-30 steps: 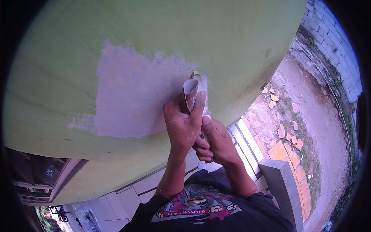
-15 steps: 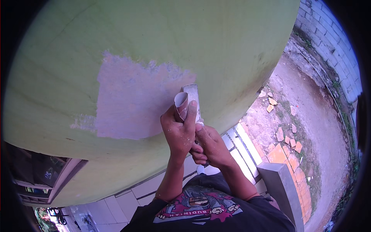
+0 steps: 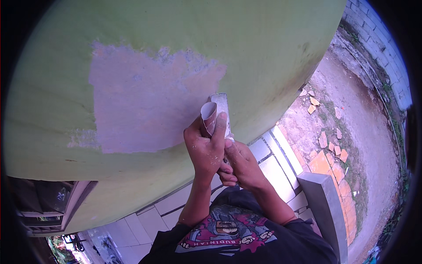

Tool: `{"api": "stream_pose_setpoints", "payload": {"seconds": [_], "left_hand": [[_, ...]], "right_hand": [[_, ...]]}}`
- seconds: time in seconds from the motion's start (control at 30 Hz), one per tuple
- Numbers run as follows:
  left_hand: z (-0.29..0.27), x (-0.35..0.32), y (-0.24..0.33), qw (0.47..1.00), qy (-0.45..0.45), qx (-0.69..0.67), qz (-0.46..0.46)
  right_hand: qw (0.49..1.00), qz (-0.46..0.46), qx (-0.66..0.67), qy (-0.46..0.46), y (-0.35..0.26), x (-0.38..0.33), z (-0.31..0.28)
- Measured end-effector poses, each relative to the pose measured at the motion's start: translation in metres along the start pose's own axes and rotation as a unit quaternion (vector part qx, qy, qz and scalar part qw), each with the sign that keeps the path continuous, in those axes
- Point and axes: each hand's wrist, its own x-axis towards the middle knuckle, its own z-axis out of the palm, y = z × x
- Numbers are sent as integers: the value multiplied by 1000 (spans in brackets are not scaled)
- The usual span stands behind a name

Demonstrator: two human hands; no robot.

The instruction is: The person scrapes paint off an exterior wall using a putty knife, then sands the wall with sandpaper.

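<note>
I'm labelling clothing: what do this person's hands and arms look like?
The left hand and right hand are ungloved, with pale specks. The forearms are bare below short, dark sleeves of a dark shirt with a pink and grey print.

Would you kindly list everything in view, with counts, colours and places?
Wall: one, green, upper view
Patch: one, pinkish-white, on wall
Flat tool: one, greyish-white, at patch's right edge
Rolled sheet: one, brownish outside, white inside, beside flat tool
Window: one, dark, lower left
Floor tiles: several, whitish, below wall
Pillar: one, grey, lower right
Ground: one stretch, greyish-brown, right
Broken pieces: several, orange and pinkish, on ground
Block wall: one, whitish, upper right
Shirt: one, black, bottom
Left hand: one, white-flecked, around rolled sheet
Right hand: one, white-flecked, gripping flat tool
</note>
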Motion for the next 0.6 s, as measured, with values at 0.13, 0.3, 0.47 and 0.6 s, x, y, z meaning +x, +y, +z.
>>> {"api": "stream_pose_setpoints", "payload": {"seconds": [0.13, 0.3, 0.47, 0.6], "left_hand": [[-4, -5, -20, 999, 30, -11, 43], [-3, 9, 2, 999, -26, 8, 21], [-12, 7, -24, 998, -5, 19, 61], [-1, 17, 18, 998, -65, 6, 25]], "right_hand": [[1000, 3, 3, -8, 23, 6, -9], [999, -43, 22, -2, 2, 13, -3], [999, -8, 47, 16, 37, 15, 2], [997, -54, 61, -19, 2, 8, 5]]}}
